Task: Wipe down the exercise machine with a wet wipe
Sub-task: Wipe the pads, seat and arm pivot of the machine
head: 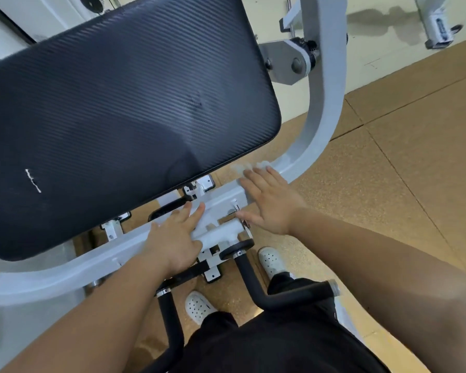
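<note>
The right hand (269,200) lies flat, fingers spread, pressing a crumpled wet wipe (249,166) onto the white frame (320,125) of the exercise machine, at about 2 o'clock from the left hand (175,238). The left hand grasps nothing; it rests open-palmed on the crossbar (221,232), bracing. By my judgement the job is midway: the frame is under the wipe now, while whether the black pad (119,103) at 11 o'clock and the 2 foam handles (288,294) at 6 o'clock have been cleaned is unclear, no wet sheen being visible.
</note>
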The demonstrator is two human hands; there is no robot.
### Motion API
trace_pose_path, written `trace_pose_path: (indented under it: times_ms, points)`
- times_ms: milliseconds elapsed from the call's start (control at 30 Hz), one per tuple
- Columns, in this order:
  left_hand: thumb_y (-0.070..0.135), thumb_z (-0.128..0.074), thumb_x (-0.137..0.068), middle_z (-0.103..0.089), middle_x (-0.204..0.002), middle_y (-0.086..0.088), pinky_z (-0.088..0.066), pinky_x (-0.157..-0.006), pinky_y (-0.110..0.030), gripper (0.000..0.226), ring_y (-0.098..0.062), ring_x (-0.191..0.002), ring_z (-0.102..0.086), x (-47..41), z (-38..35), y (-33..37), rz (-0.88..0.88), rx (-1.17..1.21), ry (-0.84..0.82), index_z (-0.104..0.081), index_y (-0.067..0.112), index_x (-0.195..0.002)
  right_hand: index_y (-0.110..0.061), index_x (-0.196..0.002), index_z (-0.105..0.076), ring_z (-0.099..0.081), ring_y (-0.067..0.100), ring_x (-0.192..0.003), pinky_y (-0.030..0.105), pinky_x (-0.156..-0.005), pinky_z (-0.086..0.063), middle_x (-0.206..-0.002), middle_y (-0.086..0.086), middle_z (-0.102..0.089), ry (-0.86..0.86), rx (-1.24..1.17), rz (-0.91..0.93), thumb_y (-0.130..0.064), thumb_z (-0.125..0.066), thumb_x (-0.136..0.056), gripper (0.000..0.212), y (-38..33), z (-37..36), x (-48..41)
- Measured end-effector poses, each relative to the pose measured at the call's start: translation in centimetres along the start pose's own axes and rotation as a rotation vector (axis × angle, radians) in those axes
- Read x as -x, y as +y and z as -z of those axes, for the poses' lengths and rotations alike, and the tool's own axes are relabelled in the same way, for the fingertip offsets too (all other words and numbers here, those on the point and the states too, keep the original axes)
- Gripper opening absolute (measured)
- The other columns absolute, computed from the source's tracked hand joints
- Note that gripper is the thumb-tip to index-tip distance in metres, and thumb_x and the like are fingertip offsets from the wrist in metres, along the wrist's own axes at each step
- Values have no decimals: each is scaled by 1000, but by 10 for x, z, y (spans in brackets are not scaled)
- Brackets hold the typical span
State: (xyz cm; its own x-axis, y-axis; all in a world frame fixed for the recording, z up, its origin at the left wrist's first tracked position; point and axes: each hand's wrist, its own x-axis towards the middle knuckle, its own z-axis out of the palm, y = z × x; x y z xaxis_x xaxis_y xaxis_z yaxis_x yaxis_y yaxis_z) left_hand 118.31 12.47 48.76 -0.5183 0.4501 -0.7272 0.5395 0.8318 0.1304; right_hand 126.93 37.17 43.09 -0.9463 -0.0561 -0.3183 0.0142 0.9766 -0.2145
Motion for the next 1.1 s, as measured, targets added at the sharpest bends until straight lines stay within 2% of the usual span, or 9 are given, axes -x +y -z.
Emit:
trace_pose_path:
  times_ms: [100, 200, 333, 433, 567, 800, 867, 967, 1100]
  points:
    - [39, -46, -100, 13, -170, 7, -5, -125, -56, 82, -20, -157, 5, 10, -13, -11, -50, 14, 127, 9, 38, -160, -15, -160, -29, -15, 30, -157, 45, -129, 0, -168, 12, -26, 14, 33, -156, -81, -6, -95, 96, 13, 13, -5]
    - [47, -47, -99, 9, -171, 3, -3, -126, -53, 81, -24, -157, 3, 28, -33, -35, 34, 26, 250, 1, 33, -162, -10, -162, -23, -9, 32, -158, 46, -128, 1, -170, 16, -18, -17, 8, -265, -86, 2, -89, 108, -28, 14, -10]
    - [51, -49, -96, -6, -170, -7, -8, -125, -53, 81, -29, -156, -6, 54, -56, -77, 208, 62, 306, -11, 26, -163, -8, -164, -5, 5, 29, -159, 44, -128, 10, -172, 14, 0, -70, -76, -53, -86, -7, -91, 108, -120, 0, -16]
    - [56, -46, -95, -5, -170, -9, -16, -125, -52, 85, -31, -155, -10, 66, -64, -101, 267, 41, 243, -4, 29, -163, -8, -164, 6, 14, 26, -158, 42, -126, 16, -172, 12, 9, -106, -89, 85, -81, -19, -94, 104, -173, -15, -25]
    - [54, -47, -94, -5, -171, -8, -18, -124, -52, 87, -31, -155, -11, 66, -59, -110, 234, 39, 196, 1, 32, -163, -16, -163, 13, 21, 23, -157, 43, -126, 15, -172, 8, 17, -108, 0, 140, -75, -16, -99, 92, -174, -22, -29]
    - [55, -54, -93, -2, -171, -4, -19, -123, -53, 91, -30, -155, -8, 68, -60, -115, 229, 77, 187, 4, 38, -161, -19, -163, -18, 4, 30, -159, 48, -128, 4, -172, 14, -8, 26, -7, -286, -80, 4, -91, 97, -99, -10, -12]
    - [54, -54, -93, -2, -171, -3, -18, -124, -51, 91, -30, -155, -8, 68, -61, -115, 226, 111, 197, 3, 39, -161, -14, -164, -9, 12, 34, -158, 51, -128, 4, -172, 18, 3, 17, -65, -341, -83, 7, -88, 104, -116, -10, -13]
    - [51, -53, -93, -5, -171, -3, -20, -124, -51, 87, -30, -154, -10, 69, -57, -113, 232, 143, 193, 0, 39, -162, -8, -157, 26, 37, 37, -148, 51, -125, 14, -160, 22, 36, -60, -121, -284, -86, 16, -83, 108, -173, -20, -13]
    - [50, -51, -95, -7, -171, -1, -26, -121, -52, 83, -30, -153, -16, 68, -49, -114, 237, 100, 156, -3, 40, -161, -1, -157, 24, 39, 38, -147, 48, -123, 21, -159, 26, 38, -8, -332, -431, -78, -5, -96, 102, -209, -30, -29]
